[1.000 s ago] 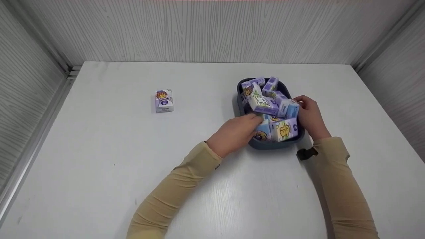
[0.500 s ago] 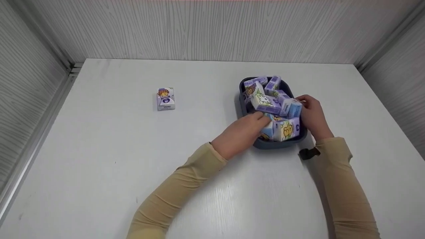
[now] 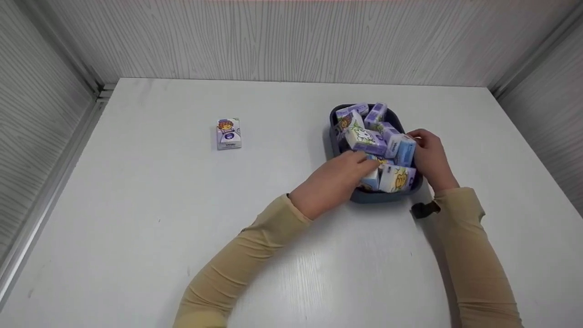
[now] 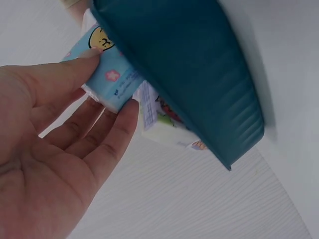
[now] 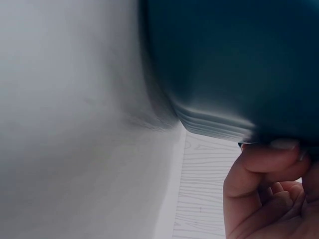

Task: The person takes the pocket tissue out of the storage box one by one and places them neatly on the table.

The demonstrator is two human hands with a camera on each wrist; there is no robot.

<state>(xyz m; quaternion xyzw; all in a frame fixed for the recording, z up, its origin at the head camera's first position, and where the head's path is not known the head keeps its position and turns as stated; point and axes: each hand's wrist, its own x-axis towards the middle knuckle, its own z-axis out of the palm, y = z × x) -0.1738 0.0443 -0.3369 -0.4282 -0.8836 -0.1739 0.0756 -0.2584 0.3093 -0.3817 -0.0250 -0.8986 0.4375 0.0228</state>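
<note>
A dark teal plastic basket (image 3: 374, 197) stands on the table, heaped with small purple, white and blue tissue packs (image 3: 366, 139). Over its near left side, my left hand (image 3: 325, 186) pinches a light blue tissue pack (image 4: 115, 74) between thumb and fingers, as the left wrist view shows. That pack sits at the basket's rim, partly covered by the fingers in the head view. On the basket's right side, my right hand (image 3: 432, 159) grips the rim, its curled fingers (image 5: 259, 162) against the outer wall. A pack with a yellow cartoon (image 3: 397, 178) lies at the near end.
One purple and white tissue pack (image 3: 228, 134) lies alone on the white table (image 3: 150, 191), left of the basket. A wood-grain panel (image 3: 291, 41) closes off the back, and side panels stand at left and right.
My left hand has moved slightly right over the basket's near end, and the packs there have shifted. The right hand stays at the rim. The whole view has drifted a little.
</note>
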